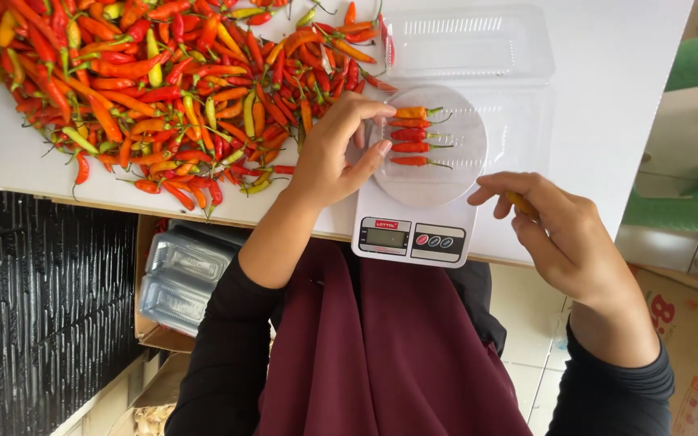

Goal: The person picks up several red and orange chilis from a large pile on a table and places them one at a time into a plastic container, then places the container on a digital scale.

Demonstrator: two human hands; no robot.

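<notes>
Clear plastic tray [519, 129] sits on my white scale [414, 230] with five chillies [414, 136] lined up inside. My left hand [337, 153] touches them with loose fingers. My right hand [563, 230] pinches one yellow chilli [520, 202] beside the scale.

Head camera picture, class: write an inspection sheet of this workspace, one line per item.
Surface: white tabletop.
Job's things: five red and orange chillies in a row on the round clear scale platter; white digital kitchen scale.
Clutter: loose chilli heap; clear plastic clamshell box.
Grippers: left hand at the chillies; right hand holds an orange chilli.
Cables: nothing seen.
Surroundings: stacked clear containers below.
</notes>
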